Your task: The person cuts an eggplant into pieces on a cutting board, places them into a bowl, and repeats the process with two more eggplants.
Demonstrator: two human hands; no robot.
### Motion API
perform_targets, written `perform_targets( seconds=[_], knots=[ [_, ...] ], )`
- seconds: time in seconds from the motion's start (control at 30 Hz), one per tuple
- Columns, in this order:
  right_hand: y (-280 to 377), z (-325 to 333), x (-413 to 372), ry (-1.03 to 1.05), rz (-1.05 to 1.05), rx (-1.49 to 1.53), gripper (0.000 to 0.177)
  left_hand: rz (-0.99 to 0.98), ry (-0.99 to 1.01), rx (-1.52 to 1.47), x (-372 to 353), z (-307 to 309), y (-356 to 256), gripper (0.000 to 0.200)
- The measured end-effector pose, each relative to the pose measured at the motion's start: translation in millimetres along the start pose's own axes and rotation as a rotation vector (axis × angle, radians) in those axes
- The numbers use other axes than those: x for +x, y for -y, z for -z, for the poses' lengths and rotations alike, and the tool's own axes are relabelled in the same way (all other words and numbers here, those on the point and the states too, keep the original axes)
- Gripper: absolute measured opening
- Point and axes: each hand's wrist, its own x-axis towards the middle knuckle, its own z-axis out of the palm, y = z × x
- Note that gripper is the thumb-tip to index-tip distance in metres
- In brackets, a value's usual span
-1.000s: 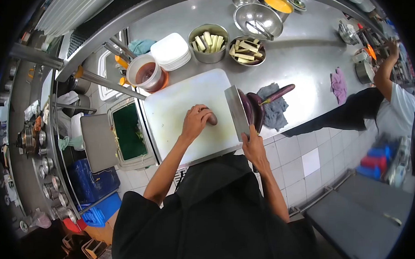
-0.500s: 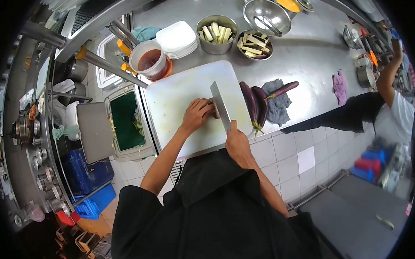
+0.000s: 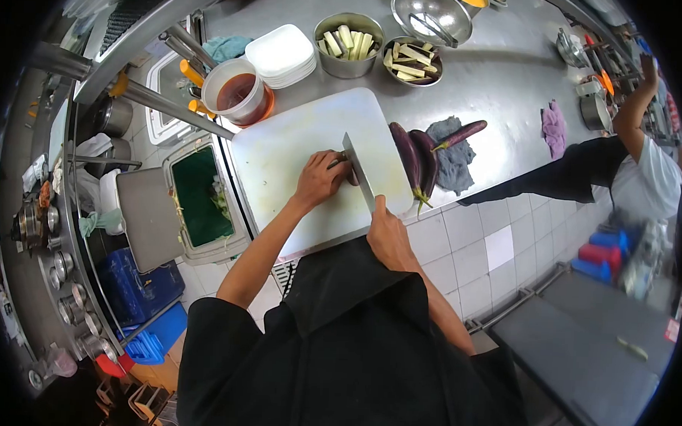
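Observation:
My left hand (image 3: 320, 178) presses down on a purple eggplant (image 3: 351, 176) lying on the white cutting board (image 3: 298, 144); most of the eggplant is hidden under my fingers. My right hand (image 3: 387, 233) grips the handle of a cleaver (image 3: 358, 171), whose blade stands edge-down right beside my left fingers, against the eggplant. Two whole eggplants (image 3: 414, 159) lie at the board's right edge. A third eggplant (image 3: 458, 134) rests on a grey cloth (image 3: 451, 168).
Two metal bowls of cut eggplant sticks (image 3: 349, 42) (image 3: 412, 61), stacked white plates (image 3: 280, 55) and a tub of brown liquid (image 3: 235, 97) sit behind the board. An open green bin (image 3: 199, 197) stands left. Another person (image 3: 643, 156) works at the far right.
My right hand swung the cleaver from the board's right edge leftward and stood it against the eggplant under my left hand. The view shifted slightly.

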Motion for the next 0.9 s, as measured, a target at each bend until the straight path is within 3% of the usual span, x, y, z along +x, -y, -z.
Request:
perform_targets(
  seconds=[0.57, 0.63, 0.73, 0.83, 0.9],
  knots=[
    [-8, -14, 44, -0.031, 0.041, 0.028, 0.023, 0.045, 0.018, -0.009, -3, -8, 3, 0.022],
    [-25, -33, 61, -0.175, 0.244, -0.018, 0.032, 0.054, -0.032, -0.04, -4, -9, 1, 0.02],
    [-32, -43, 77, -0.072, 0.087, -0.009, 0.047, 0.042, -0.031, -0.051, -4, -8, 2, 0.019],
    [-46, -46, 42, -0.116, 0.163, -0.027, 0.055, -0.055, 0.003, -0.049, -13, -11, 1, 0.017],
    [-41, -31, 28, -0.034, 0.074, -0.083, 0.05, -0.036, -0.016, -0.014, -12, -13, -9, 0.016]
  ],
)
